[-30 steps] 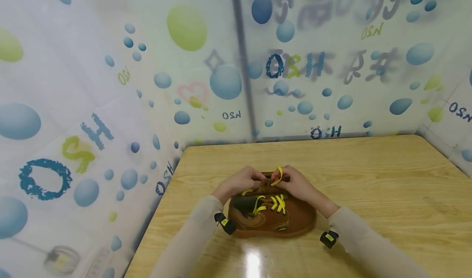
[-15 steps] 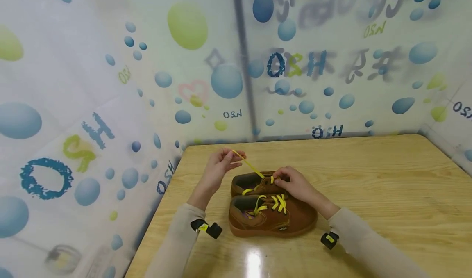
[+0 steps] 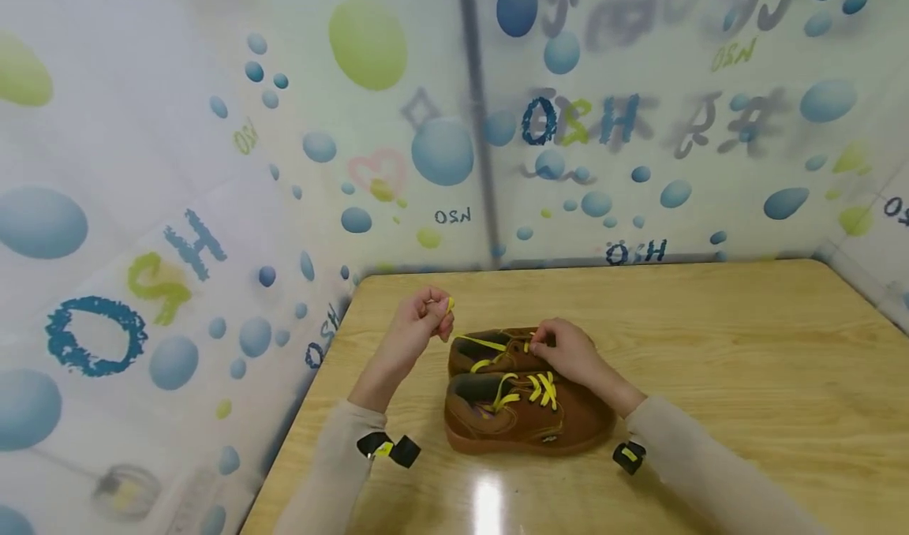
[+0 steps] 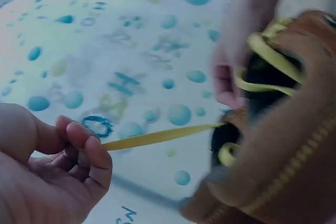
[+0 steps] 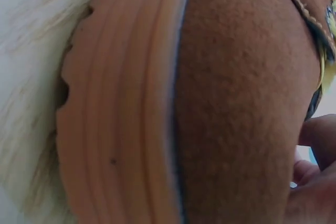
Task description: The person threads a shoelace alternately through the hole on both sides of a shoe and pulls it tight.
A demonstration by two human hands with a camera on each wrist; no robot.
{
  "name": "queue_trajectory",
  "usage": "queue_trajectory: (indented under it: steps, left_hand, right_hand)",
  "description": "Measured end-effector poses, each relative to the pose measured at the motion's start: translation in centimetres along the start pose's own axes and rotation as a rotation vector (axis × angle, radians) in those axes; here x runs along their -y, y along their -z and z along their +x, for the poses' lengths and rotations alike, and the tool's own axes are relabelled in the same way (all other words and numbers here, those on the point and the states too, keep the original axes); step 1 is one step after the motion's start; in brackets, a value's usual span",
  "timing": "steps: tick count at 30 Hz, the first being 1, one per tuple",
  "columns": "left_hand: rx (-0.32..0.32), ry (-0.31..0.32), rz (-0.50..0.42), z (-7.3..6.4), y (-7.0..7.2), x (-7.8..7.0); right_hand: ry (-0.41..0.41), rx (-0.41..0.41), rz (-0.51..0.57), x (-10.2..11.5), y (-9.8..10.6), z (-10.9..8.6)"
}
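So there are two brown shoes side by side on a wooden table [image 3: 746, 346], a good bit nearer its left edge than its right, heels toward that left edge and toes pointing at the right one. All the action is on the far shoe [image 3: 513, 359], the one closer to the table's far edge. The left hand [image 3: 424, 314] is up off the table, out toward the far left corner, thumb and fingers closed on the end of a yellow lace [image 4: 157, 137], which runs pretty much straight from the fingertips to the shoe. The right hand [image 3: 566, 349] is at that shoe's lace holes with its fingers bent in, but honestly I can't tell if they're pinching anything (its own wrist view is mostly toe and sole). The near shoe [image 3: 529, 418] sits right in front, with crossed yellow lacing [image 3: 544, 390] across its front. My read is that the step in hand is drawing the lace through a hole on the far shoe. I'd say the next move calls for taking up whatever slack is left without tugging the shoe around, with the right hand steadying things at the holes.
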State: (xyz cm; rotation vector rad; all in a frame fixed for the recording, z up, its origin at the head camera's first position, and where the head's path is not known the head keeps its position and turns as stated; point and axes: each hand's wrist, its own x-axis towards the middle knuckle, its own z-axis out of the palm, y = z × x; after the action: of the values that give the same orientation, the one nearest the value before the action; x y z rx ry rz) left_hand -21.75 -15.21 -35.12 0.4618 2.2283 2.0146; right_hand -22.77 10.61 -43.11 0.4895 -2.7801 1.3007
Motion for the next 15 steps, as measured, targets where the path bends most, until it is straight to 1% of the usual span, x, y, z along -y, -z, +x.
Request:
queue_trajectory:
  steps: [1,3,5,8,11,15]
  left_hand:
    - [0.006,-0.002,0.034,-0.1,0.1,-0.2]
    - [0.048,0.010,0.112,-0.1,0.1,-0.3]
    - [0.082,0.028,0.158,-0.1,0.0,-0.1]
    - [0.098,0.043,0.186,-0.2,0.0,0.2]
    - [0.128,0.055,0.201,-0.3,-0.1,0.6]
    - [0.154,0.054,0.200,-0.6,-0.2,0.8]
  right_hand:
    - [-0.005,-0.005,-0.004,0.0,0.1,0.0]
    - [-0.019,-0.012,0.005,0.0,0.2,0.0]
    - [-0.035,-0.014,0.020,0.1,0.3,-0.1]
    - [-0.047,-0.017,0.042,0.2,0.3,-0.1]
    - [-0.061,-0.021,0.049,0.5,0.3,0.0]
    - [-0.097,-0.007,0.028,0.9,0.3,0.1]
